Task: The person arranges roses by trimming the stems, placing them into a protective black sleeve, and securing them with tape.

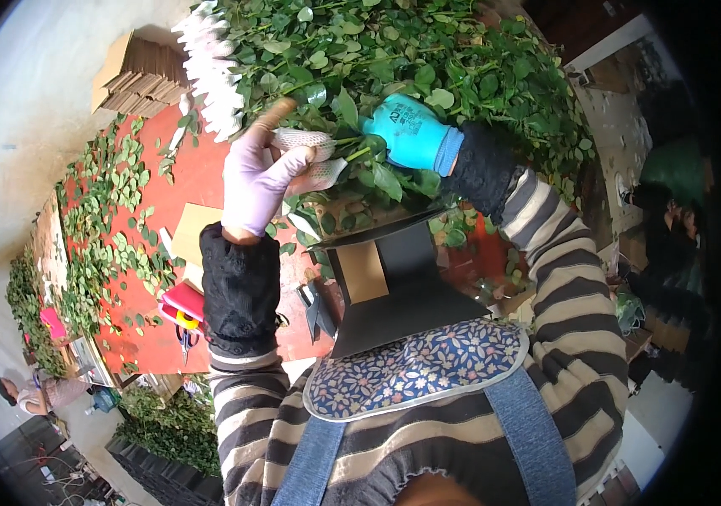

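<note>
My left hand (255,181), in a pale lilac glove with one tan-coloured finger, is closed on flower heads in white mesh sleeves (305,143), with the thumb against them. Green leafy stems (360,153) run from the sleeves toward my right hand (411,133). That hand, in a bright blue glove, is curled over the stems with its back up; its fingertips are hidden. Beyond both hands lies a broad heap of leafy stems (394,51). White-sleeved heads (213,72) line the heap's left edge.
A red table (149,253) carries scattered leaves, a cardboard piece (196,232), a pink case (183,301) and scissors (185,341). Folded cardboard (143,76) is stacked far left. A black stand (390,282) is directly before my body. Another person (35,395) is at lower left.
</note>
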Demonstrator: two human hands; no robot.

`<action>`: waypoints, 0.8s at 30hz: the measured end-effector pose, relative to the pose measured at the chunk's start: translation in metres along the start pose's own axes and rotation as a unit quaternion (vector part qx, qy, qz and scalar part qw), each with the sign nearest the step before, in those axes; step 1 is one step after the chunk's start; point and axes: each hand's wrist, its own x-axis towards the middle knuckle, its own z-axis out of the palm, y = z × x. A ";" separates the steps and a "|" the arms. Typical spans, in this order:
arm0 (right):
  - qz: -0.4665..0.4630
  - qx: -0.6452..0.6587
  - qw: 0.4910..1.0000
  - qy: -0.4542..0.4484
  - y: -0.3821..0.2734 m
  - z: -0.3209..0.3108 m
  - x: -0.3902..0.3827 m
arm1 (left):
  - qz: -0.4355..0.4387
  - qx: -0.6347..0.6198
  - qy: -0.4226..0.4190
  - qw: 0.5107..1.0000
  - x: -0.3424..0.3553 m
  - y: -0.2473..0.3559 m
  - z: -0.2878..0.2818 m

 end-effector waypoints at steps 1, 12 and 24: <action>-0.011 -0.022 1.000 -0.019 0.001 0.005 0.001 | 0.023 0.080 0.000 0.997 0.004 -0.011 -0.008; 0.046 0.056 0.996 0.045 0.025 -0.009 -0.009 | -0.019 0.111 0.363 0.925 -0.045 0.028 -0.074; 0.038 0.100 0.994 0.020 0.028 -0.008 -0.001 | 0.090 0.367 0.108 0.920 -0.040 -0.062 -0.027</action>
